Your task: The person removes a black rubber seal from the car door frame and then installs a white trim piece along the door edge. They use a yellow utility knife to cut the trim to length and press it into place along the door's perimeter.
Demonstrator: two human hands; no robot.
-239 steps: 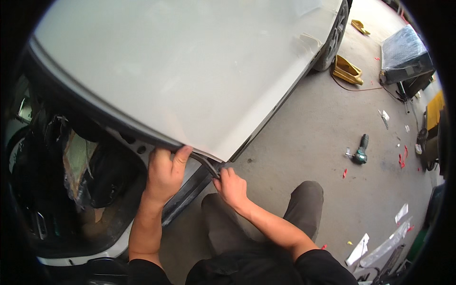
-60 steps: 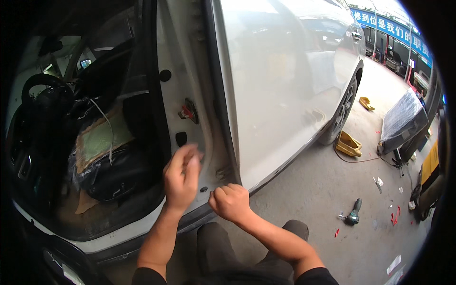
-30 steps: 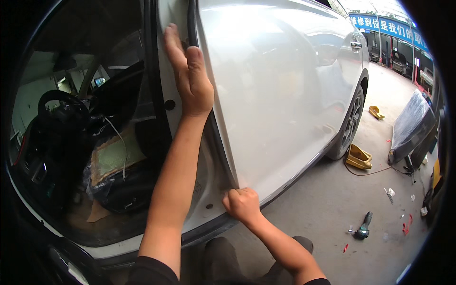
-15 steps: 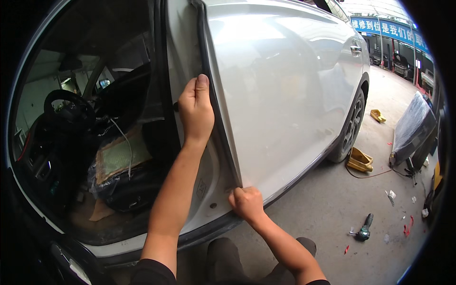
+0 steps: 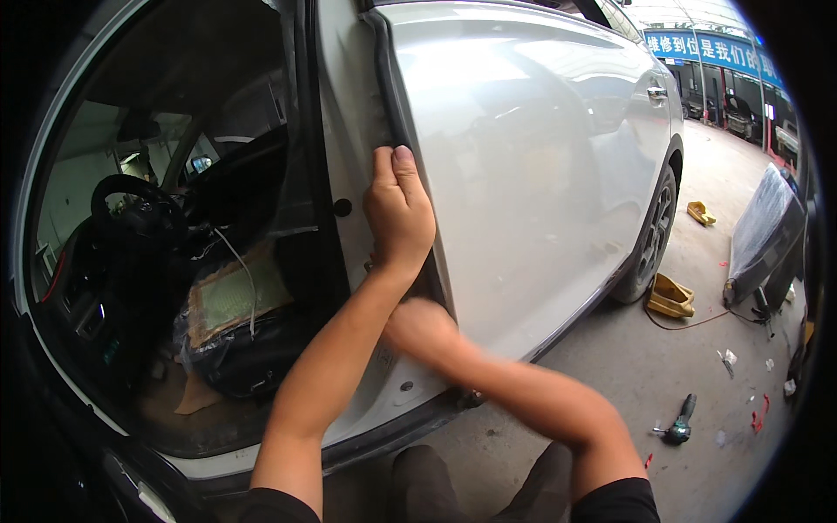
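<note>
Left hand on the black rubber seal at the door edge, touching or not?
Touching. Head view shows the left hand with fingers pressed onto the black rubber seal, no gap.

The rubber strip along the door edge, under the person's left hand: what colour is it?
Black. The rubber strip shows best in the head view, against the white door.

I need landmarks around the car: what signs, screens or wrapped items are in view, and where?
Blue banner sign: top right, on the building behind the car; long strip with white characters.
Plastic-wrapped bulky item: right edge, on the floor; clear film over a dark shape.
Plastic-covered driver seat: inside the car, with a greenish sheet on it.
No screens can be made out.
</note>
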